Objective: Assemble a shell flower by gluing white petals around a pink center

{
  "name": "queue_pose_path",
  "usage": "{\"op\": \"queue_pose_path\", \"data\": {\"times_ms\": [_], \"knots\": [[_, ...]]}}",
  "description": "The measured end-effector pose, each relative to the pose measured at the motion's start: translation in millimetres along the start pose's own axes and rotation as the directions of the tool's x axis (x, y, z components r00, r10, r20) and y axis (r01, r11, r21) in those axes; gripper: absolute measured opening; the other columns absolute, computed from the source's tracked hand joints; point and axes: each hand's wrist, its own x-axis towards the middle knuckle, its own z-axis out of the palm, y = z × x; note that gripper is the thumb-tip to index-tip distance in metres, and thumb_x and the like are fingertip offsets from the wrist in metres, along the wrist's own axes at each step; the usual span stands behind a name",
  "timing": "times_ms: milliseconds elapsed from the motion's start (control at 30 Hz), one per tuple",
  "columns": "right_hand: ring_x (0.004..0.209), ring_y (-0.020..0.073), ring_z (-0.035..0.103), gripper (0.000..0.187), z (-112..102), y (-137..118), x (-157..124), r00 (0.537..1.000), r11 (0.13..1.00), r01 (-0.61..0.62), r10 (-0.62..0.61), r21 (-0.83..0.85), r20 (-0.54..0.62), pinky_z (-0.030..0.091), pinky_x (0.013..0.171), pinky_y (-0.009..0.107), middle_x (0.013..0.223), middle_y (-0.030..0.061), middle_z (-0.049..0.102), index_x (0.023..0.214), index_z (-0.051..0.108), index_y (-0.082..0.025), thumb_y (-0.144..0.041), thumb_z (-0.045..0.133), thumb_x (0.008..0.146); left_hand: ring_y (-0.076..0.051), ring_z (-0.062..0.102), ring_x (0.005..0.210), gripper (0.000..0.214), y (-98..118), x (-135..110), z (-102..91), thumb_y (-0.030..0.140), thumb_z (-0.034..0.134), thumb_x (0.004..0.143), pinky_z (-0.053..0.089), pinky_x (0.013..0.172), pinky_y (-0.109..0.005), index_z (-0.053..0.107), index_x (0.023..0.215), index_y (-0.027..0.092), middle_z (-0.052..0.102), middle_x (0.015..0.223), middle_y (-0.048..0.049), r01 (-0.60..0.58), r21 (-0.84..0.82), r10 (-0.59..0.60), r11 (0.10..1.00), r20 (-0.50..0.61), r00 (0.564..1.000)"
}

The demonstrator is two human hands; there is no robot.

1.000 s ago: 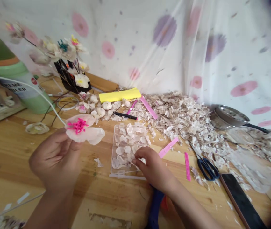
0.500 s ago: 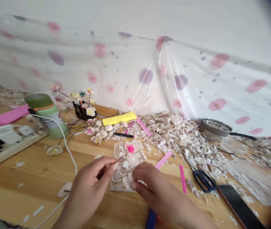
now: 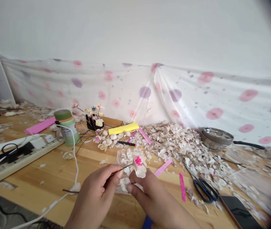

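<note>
My left hand pinches the thin dark wire stem of a handmade flower with pale petals and a bright pink centre. The flower sits just above my right hand, whose fingertips are pressed together on a pale petal under the bloom. Both hands hover over a clear plastic tray filled with several loose white petals, low in the middle of the view.
Pink paper strips and blue-handled scissors lie right of my hands, a phone beyond them. A heap of pale petal scraps, a metal pan, a green bottle, a power strip and white cable stand around.
The view has lifted and pulled back, showing more wall. My left hand shifted from cupping the flower to pinching its wire stem; the flower moved right, next to my right hand.
</note>
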Motion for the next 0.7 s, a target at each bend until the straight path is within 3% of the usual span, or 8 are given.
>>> {"op": "queue_pose_path", "data": {"times_ms": [100,200,400,567,700], "knots": [[0.091,0.0208,0.058,0.01,-6,3,-3,1.0,1.0,-0.005,0.006,0.026,-0.019,0.043,0.081,0.031,0.095,0.0059,0.064,0.09,0.063,-0.019,-0.021,0.054,0.088,-0.017,0.063,0.063,0.013,8,9,0.1,0.031,0.057,0.083,0.047,0.058,-0.025,0.069,0.085,0.026,0.071,0.076,0.0003,0.048,0.009,-0.049,0.999,0.111,0.993],[0.088,0.0209,0.057,0.012,-12,6,-3,0.993,0.998,0.002,0.005,0.059,-0.118,0.042,0.08,0.032,0.089,0.006,0.064,0.083,0.063,-0.018,-0.026,0.055,0.088,-0.016,0.052,0.052,0.011,13,21,1.4,0.031,0.059,0.08,0.04,0.05,-0.025,0.068,0.08,0.025,0.061,0.061,0.0023,0.105,-0.017,-0.098,0.994,0.234,0.967],[0.084,0.0198,0.056,0.015,-20,16,1,0.946,0.972,0.083,-0.007,0.222,-0.323,0.041,0.079,0.032,0.081,0.0037,0.06,0.076,0.059,-0.019,-0.028,0.056,0.087,-0.019,0.06,0.068,0.012,18,38,11.7,0.032,0.064,0.075,0.045,0.058,-0.026,0.066,0.083,0.023,0.066,0.077,-0.0021,0.247,-0.304,-0.126,0.92,0.368,0.921],[0.084,0.0187,0.055,0.017,-26,17,3,0.942,0.916,0.132,0.003,0.379,-0.336,0.04,0.079,0.031,0.083,0.0024,0.06,0.08,0.061,-0.019,-0.034,0.056,0.088,-0.017,0.061,0.071,0.014,29,47,16.9,0.029,0.067,0.073,0.049,0.064,-0.026,0.066,0.086,0.023,0.066,0.077,-0.0012,0.275,-0.434,-0.086,0.858,0.407,0.91],[0.074,0.0158,0.049,0.028,-27,16,5,0.91,0.884,0.111,0.094,0.453,-0.404,0.036,0.069,0.027,0.075,0.0,0.054,0.078,0.058,-0.019,-0.045,0.055,0.087,-0.016,0.061,0.07,0.02,41,55,15.4,0.03,0.07,0.071,0.049,0.063,-0.024,0.065,0.088,0.022,0.066,0.077,-0.0002,0.241,-0.462,-0.103,0.854,0.304,0.947]]}}
